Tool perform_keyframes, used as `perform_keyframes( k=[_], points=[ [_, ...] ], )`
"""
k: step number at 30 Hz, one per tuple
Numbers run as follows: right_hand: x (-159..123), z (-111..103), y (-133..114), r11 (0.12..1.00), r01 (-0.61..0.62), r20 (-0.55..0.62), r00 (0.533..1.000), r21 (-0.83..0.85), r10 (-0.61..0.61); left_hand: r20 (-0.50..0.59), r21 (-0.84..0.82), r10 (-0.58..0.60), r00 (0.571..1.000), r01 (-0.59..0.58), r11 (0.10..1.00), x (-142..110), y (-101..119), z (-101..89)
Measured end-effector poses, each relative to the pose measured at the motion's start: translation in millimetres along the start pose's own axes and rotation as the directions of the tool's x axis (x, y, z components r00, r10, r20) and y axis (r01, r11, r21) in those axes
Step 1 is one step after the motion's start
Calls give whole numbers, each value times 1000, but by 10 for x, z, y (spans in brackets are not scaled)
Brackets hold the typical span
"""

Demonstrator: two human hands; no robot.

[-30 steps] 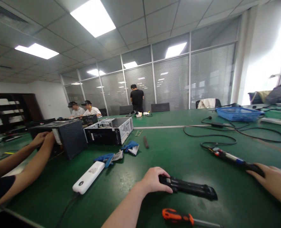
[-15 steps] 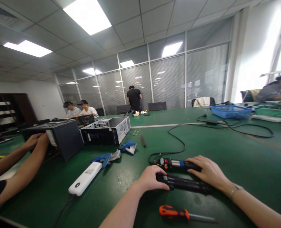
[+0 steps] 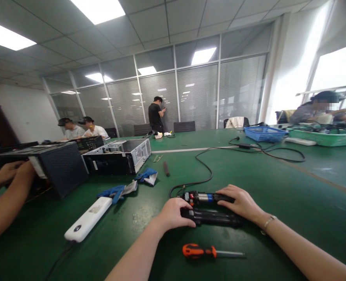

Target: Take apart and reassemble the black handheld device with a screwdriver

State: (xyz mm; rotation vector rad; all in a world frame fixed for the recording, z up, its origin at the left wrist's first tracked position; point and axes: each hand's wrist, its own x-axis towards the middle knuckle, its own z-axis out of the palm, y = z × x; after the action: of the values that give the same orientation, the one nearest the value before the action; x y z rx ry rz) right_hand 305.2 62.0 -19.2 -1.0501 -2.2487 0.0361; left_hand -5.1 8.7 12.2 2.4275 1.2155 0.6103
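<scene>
A corded, pen-shaped electric tool, likely an electric screwdriver, lies opened on the table as two long halves side by side. The farther half (image 3: 202,197) shows its inner parts: red and silver pieces and a blue band. My right hand (image 3: 239,201) is closed over its black right end. The nearer one is a black casing half (image 3: 215,217); my left hand (image 3: 174,214) grips its left end between thumb and fingers. Closer to me lies an orange and black screwdriver (image 3: 199,251), its shaft pointing right, touched by neither hand.
A black cable (image 3: 210,171) runs from the tool to the back right. To the left are a white power bank-like box (image 3: 88,219), blue-grey gloves (image 3: 117,192), an open computer case (image 3: 111,162) and a co-worker's hands (image 3: 17,171) inside a dark case (image 3: 63,168). Blue (image 3: 265,134) and green baskets (image 3: 325,136) stand right.
My view has turned to the right, so things sit farther left in it. Both hands keep their hold on the two halves. The standing person at the back has turned sideways.
</scene>
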Motion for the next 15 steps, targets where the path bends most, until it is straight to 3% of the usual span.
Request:
perform_keyframes(
  k=[15],
  points=[
    [-42,-85,-174,997,-17,65,998,77,12,39,100,56,998,-60,993,-17,114,-90]
  ],
)
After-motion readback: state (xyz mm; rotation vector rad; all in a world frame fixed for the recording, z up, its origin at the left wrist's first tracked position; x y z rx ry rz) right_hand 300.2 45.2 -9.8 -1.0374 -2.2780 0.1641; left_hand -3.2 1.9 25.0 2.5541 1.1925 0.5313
